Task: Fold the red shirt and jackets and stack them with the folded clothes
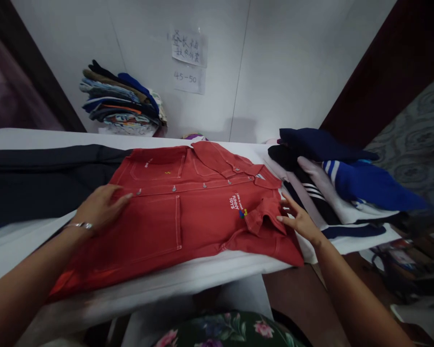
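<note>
A red button-front jacket [206,217] lies spread on a white-covered table [217,270], its collar toward the right and its hem toward the left. White stitching, metal buttons and a small "FUNNY TOYS" print show on its front. My left hand [103,207] rests on the hem end, with thumb and fingers apart. At the other end, my right hand [298,219] touches the edge of a red sleeve [265,217] that is folded back over the front. Its fingers are spread. The other sleeve [220,159] lies folded in at the far side, near the collar.
Dark garments [50,168] lie at the left. Behind, a tall pile of folded clothes [123,101] stands against the white wall. More clothes, including a blue garment [376,185] and a black striped one [311,188], cover the table's right end. Handwritten paper notes [189,48] hang on the wall.
</note>
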The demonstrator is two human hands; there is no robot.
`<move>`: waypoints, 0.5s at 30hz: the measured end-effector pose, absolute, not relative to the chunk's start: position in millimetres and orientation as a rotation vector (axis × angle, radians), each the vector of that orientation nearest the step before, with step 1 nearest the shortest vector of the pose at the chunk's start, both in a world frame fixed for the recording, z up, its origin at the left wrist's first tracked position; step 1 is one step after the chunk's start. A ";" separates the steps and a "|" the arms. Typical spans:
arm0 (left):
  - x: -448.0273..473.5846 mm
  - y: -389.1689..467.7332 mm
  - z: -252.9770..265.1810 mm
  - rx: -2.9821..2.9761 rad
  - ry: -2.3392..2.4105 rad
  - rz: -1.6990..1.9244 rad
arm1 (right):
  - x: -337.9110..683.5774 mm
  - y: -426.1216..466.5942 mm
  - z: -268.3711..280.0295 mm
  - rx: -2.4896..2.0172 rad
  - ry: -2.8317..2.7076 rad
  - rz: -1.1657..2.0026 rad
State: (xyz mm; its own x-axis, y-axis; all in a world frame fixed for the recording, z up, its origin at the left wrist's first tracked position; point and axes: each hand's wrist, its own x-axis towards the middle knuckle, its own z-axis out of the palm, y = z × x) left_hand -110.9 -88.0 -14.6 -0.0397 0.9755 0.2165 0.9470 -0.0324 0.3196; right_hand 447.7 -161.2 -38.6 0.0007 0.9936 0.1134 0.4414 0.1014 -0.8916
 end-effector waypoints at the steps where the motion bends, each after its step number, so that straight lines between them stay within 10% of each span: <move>1: -106.2 -100.2 -17.4 2.132 2.040 0.577 | 445.3 -163.6 -35.4 -1.461 -1.617 0.822; 15: -110.9 -233.0 -89.8 2.348 1.710 0.503 | 428.8 -199.4 -35.7 -1.493 -1.978 0.177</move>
